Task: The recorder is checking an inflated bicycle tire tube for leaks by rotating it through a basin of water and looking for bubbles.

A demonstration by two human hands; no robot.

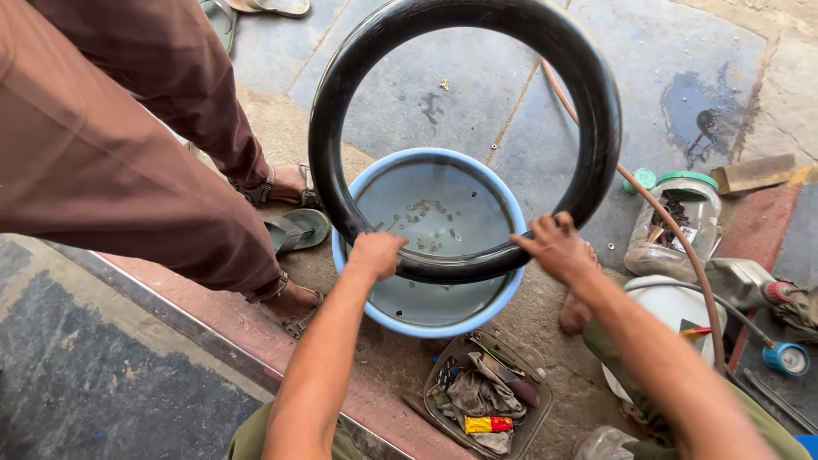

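at centre frame, black inflated inner tube (588, 94) standing upright on edge, its lowest arc dipped into a blue basin (509, 294) of water with small specks floating on the surface. left hand (375, 254) closed over the tube's bottom arc at lower centre left, fingers curled around the rubber at the waterline. right hand (558, 247) gripping the same arc a little to the right, near the basin's right rim, fingers wrapped over the top of the tube. both forearms reaching up from the bottom edge of the frame. upper left filled by another person's brown trousers (111, 162), sandalled feet (290, 302) just beside the basin's left side. lower centre, just below the basin, a small tray (535, 405) of rags and tools with a yellow and red tube. right of the basin, a clear jar (673, 226) with a green lid, holding what may be small metal parts, hard to make out. thin brown hose (673, 230) curving from behind the tube down the right side. white round container (660, 302) at lower right, partly hidden by the right arm. wet patch on the stone floor (682, 51) at upper right.
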